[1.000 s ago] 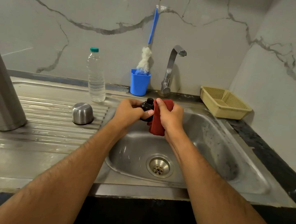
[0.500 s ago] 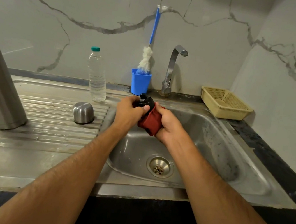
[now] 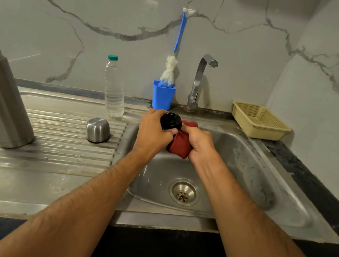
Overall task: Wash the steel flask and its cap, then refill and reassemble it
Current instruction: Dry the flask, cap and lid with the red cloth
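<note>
Over the sink point(image 3: 246, 160), the left hand point(image 3: 153, 132) curls its fingers point(image 3: 172, 131) round the black stopper point(image 3: 171, 121). The right hand point(image 3: 200, 142) squeezes a red cloth point(image 3: 178, 145) against it. The steel flask point(image 3: 0, 97) and steel cap point(image 3: 98, 129) stand left of the sink.

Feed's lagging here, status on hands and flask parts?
Left hand grips black stopper; right hand holds red cloth against it. Flask, steel cap on drainboard. Nothing obstructing.

A steel sink unit point(image 3: 53, 186) carried everything. On its ribbed drainboard stood the open steel flask point(image 3: 0, 97), an upturned steel cup point(image 3: 98, 129) and a water bottle point(image 3: 114, 87) (capped in green). A blue holder point(image 3: 162, 97) and beige basket point(image 3: 260, 121) sat behind the basin.
</note>
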